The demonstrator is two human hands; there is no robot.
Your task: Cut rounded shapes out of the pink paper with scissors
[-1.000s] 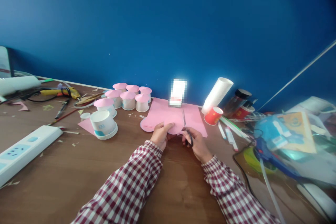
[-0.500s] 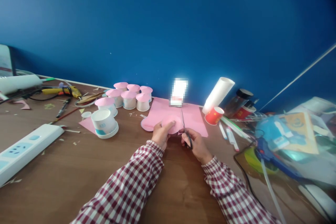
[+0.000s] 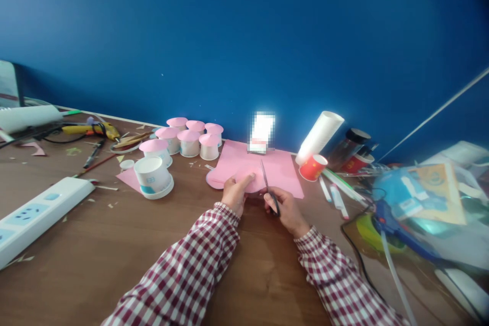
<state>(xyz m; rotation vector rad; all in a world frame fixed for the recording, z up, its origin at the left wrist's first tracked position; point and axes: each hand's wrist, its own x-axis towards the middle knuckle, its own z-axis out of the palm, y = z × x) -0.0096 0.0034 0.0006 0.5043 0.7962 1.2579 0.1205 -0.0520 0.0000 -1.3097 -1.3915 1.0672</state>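
My left hand (image 3: 236, 195) pinches a pink paper piece (image 3: 252, 183), its thumb on top and the other fingers mostly hidden beneath. In my right hand (image 3: 287, 209) is a pair of scissors (image 3: 273, 202), with fingers in the dark handles and the blades pointing away from me. The blades lie against the right side of the held paper; exactly where they meet its edge is hard to make out. Behind both hands a larger pink sheet (image 3: 284, 165) lies flat on the table. A rounded pink piece (image 3: 214, 179) shows left of my left hand.
Several paper cups with pink cone tops (image 3: 189, 136) stand at the back left, near a stacked white cup (image 3: 150, 173). A power strip (image 3: 42, 214) lies left. Rightward are a red cup (image 3: 313, 167), white cup stack (image 3: 321, 135), markers (image 3: 338, 201) and a blue glue gun (image 3: 397, 234).
The view has shifted very slightly. My hands keep nearly the same place, and the scissor blades have tilted a little left against the pink paper.
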